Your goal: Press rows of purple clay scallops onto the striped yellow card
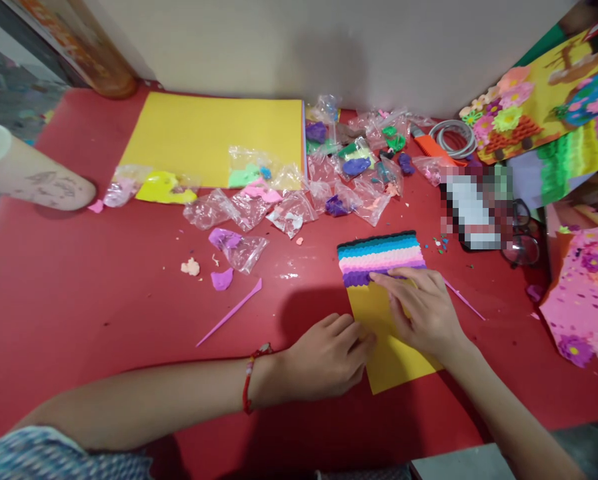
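A small yellow card (396, 340) lies on the red table. Scalloped rows of clay (381, 257) cross its far end in black, blues, white, pinks and purple. My right hand (423, 310) is over the card, fingers stretched out and fingertips touching the purple row (357, 277); nothing shows in its grip. At the card's left edge, my left hand (329, 357) is closed with its fingers curled; what they pinch, if anything, is hidden. A pink modelling tool (230, 312) lies left of the card, and another thin pink tool (465, 299) is to its right.
Behind are opened plastic bags of coloured clay (289, 213) and a large yellow sheet (213, 133). A paper cup (33, 170) lies on its side at left. An orange cutter (431, 147), a phone (473, 210), glasses (523, 248) and decorated clay pictures (586, 293) occupy the right.
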{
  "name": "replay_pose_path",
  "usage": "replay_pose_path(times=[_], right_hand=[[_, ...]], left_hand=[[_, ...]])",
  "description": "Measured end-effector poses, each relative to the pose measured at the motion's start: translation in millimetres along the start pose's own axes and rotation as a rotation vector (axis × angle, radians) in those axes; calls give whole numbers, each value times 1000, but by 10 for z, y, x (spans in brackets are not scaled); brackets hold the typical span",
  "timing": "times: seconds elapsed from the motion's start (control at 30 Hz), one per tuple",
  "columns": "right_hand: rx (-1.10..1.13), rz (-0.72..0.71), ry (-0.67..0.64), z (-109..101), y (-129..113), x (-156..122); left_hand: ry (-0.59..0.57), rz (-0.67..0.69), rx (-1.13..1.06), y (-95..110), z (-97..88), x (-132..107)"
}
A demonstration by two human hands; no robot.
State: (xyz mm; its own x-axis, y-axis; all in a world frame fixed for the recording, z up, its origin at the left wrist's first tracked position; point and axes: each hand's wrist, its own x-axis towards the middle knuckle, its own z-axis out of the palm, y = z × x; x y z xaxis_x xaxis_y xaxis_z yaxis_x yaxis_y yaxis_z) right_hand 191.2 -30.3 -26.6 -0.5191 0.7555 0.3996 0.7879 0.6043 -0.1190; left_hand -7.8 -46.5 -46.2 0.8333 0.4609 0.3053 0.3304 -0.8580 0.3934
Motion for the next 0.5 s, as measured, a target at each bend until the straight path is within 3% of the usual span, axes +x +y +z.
replay_pose_path(times=[0.2, 0.5], right_hand=[[-60, -19, -41, 64, 13, -47], [-64, -16, -11, 69, -7, -73]], left_hand=[[-15, -89, 195, -21, -38, 17], [-18, -123, 248, 25, -48, 64]])
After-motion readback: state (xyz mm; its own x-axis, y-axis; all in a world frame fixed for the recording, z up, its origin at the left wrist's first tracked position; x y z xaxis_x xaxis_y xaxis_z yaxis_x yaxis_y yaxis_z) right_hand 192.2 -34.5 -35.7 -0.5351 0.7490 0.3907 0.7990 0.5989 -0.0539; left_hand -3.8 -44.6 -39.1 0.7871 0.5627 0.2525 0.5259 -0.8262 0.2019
